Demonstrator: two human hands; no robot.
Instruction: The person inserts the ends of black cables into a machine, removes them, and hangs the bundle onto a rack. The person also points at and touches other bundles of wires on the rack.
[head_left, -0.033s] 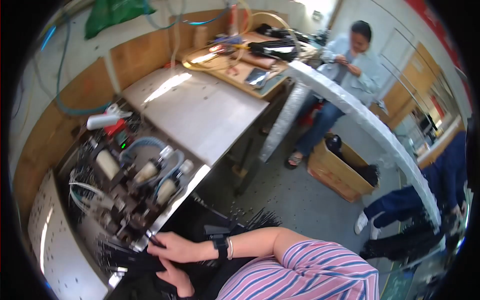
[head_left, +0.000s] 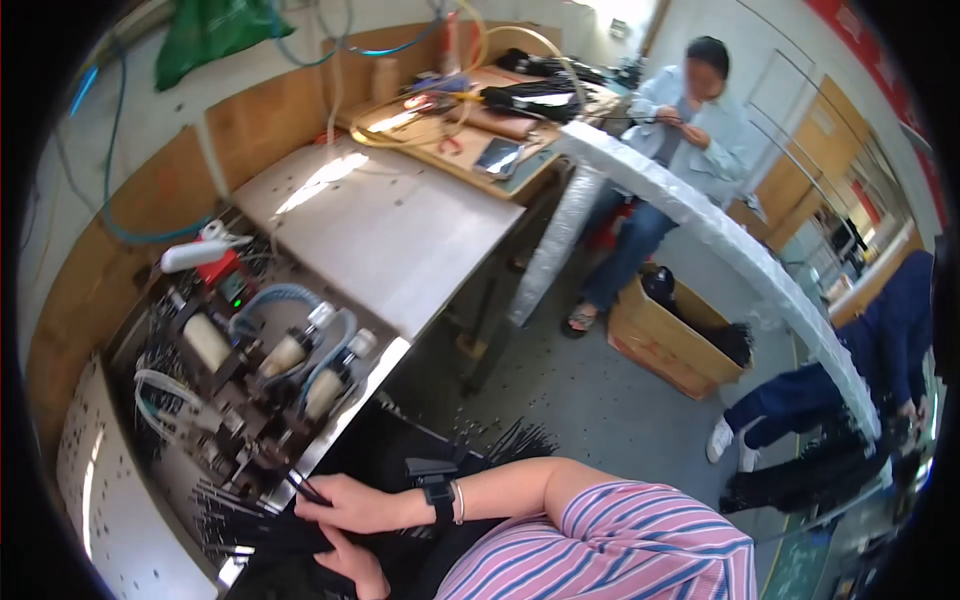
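My right hand (head_left: 352, 505), with a black watch and a thin bracelet on the wrist, pinches a thin black tube (head_left: 306, 489) at the metal front edge of a small bench machine (head_left: 262, 372). The machine has several pale cylinders and blue-grey hoses. Just below, my left hand (head_left: 355, 572) is curled on a dark bundle of black tubes (head_left: 272, 545) in my lap. My striped sleeve fills the lower middle.
A white-topped table (head_left: 400, 235) stands behind the machine, and beyond it a wooden bench (head_left: 470, 150) with cables and tools. A seated person (head_left: 680, 130) works at the back. A cardboard box (head_left: 672, 340) sits on the floor. Another person (head_left: 880, 340) bends at the right.
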